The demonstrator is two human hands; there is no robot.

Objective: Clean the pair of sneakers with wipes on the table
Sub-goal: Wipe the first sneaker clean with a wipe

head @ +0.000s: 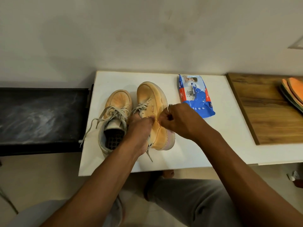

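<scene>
Your left hand [139, 128] grips the held sneaker [152, 95] at its opening, steadying it on the table [213, 145] beside the other sneaker [118, 102]. Your right hand [177, 118] is clenched against its side; whether it pinches anything cannot be told. The wipes pack [195, 94] lies near.

The only print in view is on the blue, white and red wipes pack [196, 102], which lies on the white desk [229, 128] upside down to the camera. A white barcode sticker [190, 93] sits near the pack's middle. Its bars show, but its digits are too small to read. Just beside the sticker is a short run of dark characters, perhaps a number, which cannot be read for sure. White lettering runs along the red band [180, 86] at the pack's left edge, blurred beyond reading. A small reddish tab [152, 106] on the side of the right-hand sneaker [150, 94] is also too small to read.
</scene>
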